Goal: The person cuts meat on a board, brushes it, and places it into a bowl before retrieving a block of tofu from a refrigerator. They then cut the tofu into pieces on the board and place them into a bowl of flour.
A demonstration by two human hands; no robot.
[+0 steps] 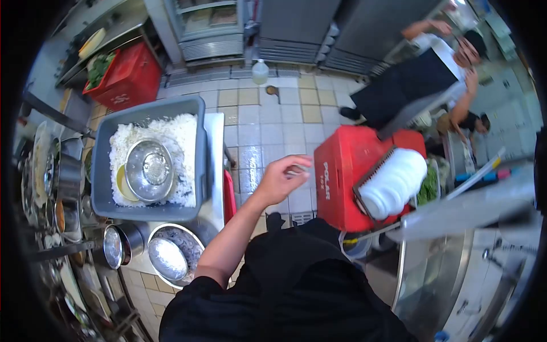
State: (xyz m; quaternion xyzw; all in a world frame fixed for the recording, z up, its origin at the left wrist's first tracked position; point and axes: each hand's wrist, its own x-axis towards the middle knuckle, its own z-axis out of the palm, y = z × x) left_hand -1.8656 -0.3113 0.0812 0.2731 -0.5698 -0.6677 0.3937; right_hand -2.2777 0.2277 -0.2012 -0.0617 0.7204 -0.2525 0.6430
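My left hand (285, 179) is held out in mid-air over the tiled floor, with its fingers loosely curled and apart and nothing in them. It is nearest to a red cooler box (329, 154) on its right. A row of stacked white containers (393, 182) lies on a brown crate (364, 185) on top of that box. My right hand does not show. To the left, a grey tub (199, 165) holds white rice (181, 134), with a metal bowl (149, 171) and a yellow bowl (123, 183) resting on it.
A large metal basin (196, 245) with a lid-like metal piece (167, 257) stands below the tub. Another red box (134, 74) with greens is at the upper left. A plastic jug (260, 72) stands on the floor. A co-worker in a dark apron (407, 85) stands at the upper right.
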